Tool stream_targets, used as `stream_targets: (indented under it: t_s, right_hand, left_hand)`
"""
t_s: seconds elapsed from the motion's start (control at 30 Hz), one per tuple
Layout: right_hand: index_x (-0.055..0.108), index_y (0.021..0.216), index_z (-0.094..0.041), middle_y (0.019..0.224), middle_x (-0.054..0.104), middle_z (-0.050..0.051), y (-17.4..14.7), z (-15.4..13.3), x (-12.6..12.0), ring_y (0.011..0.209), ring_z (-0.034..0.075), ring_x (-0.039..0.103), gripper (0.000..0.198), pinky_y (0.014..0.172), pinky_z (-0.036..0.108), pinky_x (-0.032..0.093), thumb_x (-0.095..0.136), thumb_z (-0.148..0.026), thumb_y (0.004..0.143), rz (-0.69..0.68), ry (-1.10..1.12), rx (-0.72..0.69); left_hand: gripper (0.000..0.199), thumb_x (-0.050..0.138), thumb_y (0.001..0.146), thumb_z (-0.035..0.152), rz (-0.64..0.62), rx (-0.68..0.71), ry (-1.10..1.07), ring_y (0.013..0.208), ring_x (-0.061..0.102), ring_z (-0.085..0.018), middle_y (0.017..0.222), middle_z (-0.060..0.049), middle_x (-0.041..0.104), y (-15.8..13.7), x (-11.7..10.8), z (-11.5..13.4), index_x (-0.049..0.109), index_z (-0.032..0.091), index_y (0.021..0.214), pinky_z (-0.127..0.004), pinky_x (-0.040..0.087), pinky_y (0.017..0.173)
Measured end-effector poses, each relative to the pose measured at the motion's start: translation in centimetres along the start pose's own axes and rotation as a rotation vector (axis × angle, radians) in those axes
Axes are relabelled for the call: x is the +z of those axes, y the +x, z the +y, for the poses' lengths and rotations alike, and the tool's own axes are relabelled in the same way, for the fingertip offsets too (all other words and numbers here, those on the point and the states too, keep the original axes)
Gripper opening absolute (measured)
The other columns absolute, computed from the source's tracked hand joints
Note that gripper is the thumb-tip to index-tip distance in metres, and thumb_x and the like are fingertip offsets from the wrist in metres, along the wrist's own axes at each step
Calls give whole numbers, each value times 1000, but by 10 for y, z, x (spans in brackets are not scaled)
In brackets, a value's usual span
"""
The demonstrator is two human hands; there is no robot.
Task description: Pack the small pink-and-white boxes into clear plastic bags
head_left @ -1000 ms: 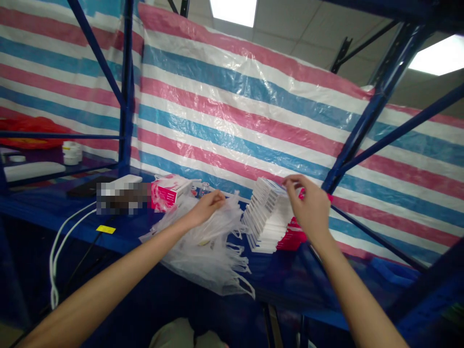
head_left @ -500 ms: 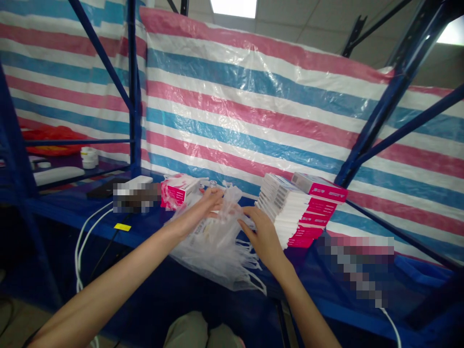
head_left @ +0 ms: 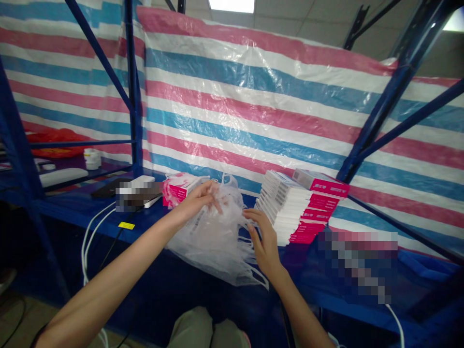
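A translucent white plastic bag (head_left: 217,246) lies crumpled over the front edge of the blue shelf, its handle loops trailing to the right. My left hand (head_left: 203,197) is at the bag's upper part, fingers curled into the thin film and partly seen through it. On the bag's right side, my right hand (head_left: 264,234) has its fingertips against or close to the film, thumb and fingers apart. Behind my left hand sits a pink-and-white box (head_left: 177,190), partly covered by plastic. Right of the bag stands a stack of white-and-magenta boxes (head_left: 297,208).
Blue metal posts (head_left: 132,96) frame the shelf, with a striped plastic sheet (head_left: 246,106) behind it. At left lie white cables (head_left: 87,237), a yellow tag (head_left: 126,225) and white containers (head_left: 92,158). A blue tray-like object (head_left: 427,265) is at far right.
My left hand has shifted slightly left and its fingers are further into the film. The bag's top has spread and puffed up. My right hand has moved slightly down and right.
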State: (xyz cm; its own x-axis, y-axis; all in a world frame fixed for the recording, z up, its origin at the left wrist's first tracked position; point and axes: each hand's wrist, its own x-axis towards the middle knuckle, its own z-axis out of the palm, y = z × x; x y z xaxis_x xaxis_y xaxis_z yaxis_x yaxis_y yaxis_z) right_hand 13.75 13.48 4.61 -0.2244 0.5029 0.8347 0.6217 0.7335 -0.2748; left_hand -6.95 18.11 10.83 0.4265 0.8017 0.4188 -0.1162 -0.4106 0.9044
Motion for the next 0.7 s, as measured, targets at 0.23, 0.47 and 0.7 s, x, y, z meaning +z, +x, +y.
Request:
stream_targets:
  t_s: [0.23,0.47,0.7]
  right_hand:
    - [47,111,-24,103,56,5,2,-3,7,80,15,57,35,64,28,44,58,-25,78,62,201,199]
    - [61,76,-20,75,62,1,8,-7,3,67,14,56,11,59,26,41,53,-25,82,89,186,221]
    - [57,84,-19,75,63,2,11,4,-11,71,15,59,13,65,27,45,47,-28,85,246,102,332]
  left_hand:
    - [19,48,66,13,-1,-62,-50,58,60,-13,73,1,61,-13,4,-2,45,18,84,-22,41,52]
    - [16,53,73,23,13,-103,-56,67,62,-16,85,-3,64,-19,0,1,44,19,86,-24,43,57]
    - [22,65,67,19,298,-7,-210,70,59,-9,83,1,63,-14,-31,23,51,18,83,-19,45,63]
